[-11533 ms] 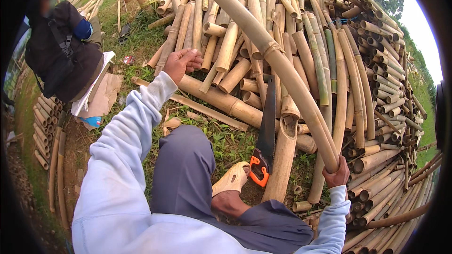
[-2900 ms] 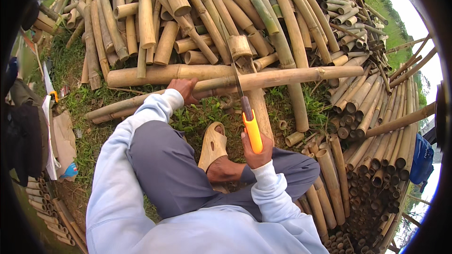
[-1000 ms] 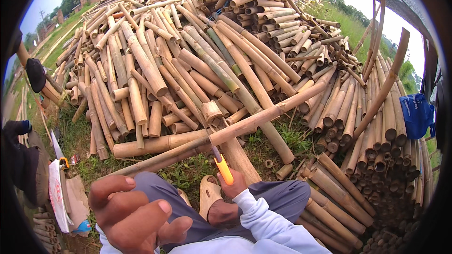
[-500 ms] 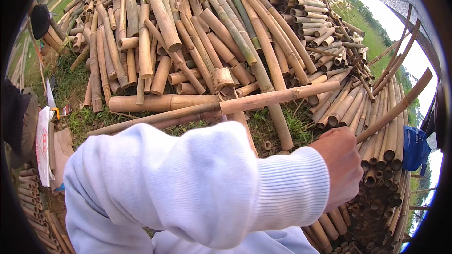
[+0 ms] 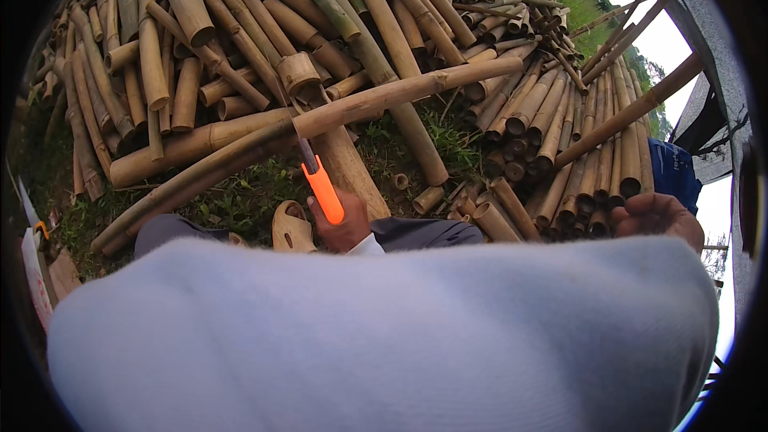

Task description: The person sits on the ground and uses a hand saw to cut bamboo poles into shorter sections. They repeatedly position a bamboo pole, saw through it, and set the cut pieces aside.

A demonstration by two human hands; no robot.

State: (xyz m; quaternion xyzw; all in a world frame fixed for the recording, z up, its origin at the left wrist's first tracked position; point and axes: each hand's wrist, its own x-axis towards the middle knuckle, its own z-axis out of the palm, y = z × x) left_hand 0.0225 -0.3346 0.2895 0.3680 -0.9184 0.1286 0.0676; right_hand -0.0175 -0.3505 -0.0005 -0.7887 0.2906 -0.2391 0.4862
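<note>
- Right hand (image 5: 346, 224): closed around the orange handle of a saw (image 5: 322, 189), low in the middle of the view; the handle rises from the fist towards the pole above it.
- Saw blade: narrow and dark, meeting the underside of a long bamboo pole (image 5: 320, 118); the contact point itself is too small to judge.
- Left hand (image 5: 658, 218): raised close to the camera at the right edge, fingers loosely curled, holding nothing visible; its pale sleeve (image 5: 384, 336) fills the lower half of the view.
- Bamboo pole: lies slanted across the scene, low at the left, high at the right, resting on a short upright bamboo block (image 5: 348, 170).
- Tan sandal (image 5: 291, 228): just left of the right hand, on grass.
- Surroundings: a large pile of cut bamboo (image 5: 240, 24) behind; a bundle with ends facing the viewer (image 5: 552, 168) at right.
</note>
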